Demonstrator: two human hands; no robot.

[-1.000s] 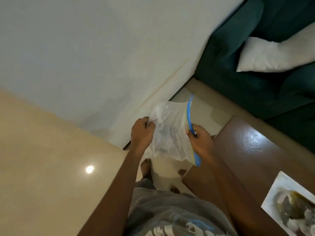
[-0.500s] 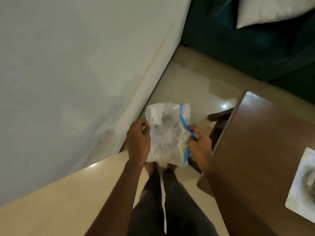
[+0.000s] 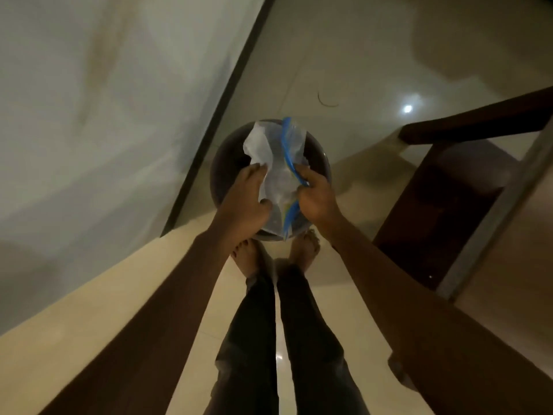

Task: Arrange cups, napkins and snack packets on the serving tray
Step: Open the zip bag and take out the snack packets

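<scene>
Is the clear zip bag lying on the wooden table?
No: the left hand and the right hand both grip the zip bag in mid-air above a dark round container.

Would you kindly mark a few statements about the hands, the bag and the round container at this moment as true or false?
1. The left hand and right hand both grip the clear plastic bag. True.
2. The bag's seal strip is red. False: it is blue.
3. The bag is held over a dark round container. True.
4. The person wears shoes. False: the feet are bare.
5. The bag lies on a table. False: it is held in the air; the wooden table stands off to the right.
</scene>
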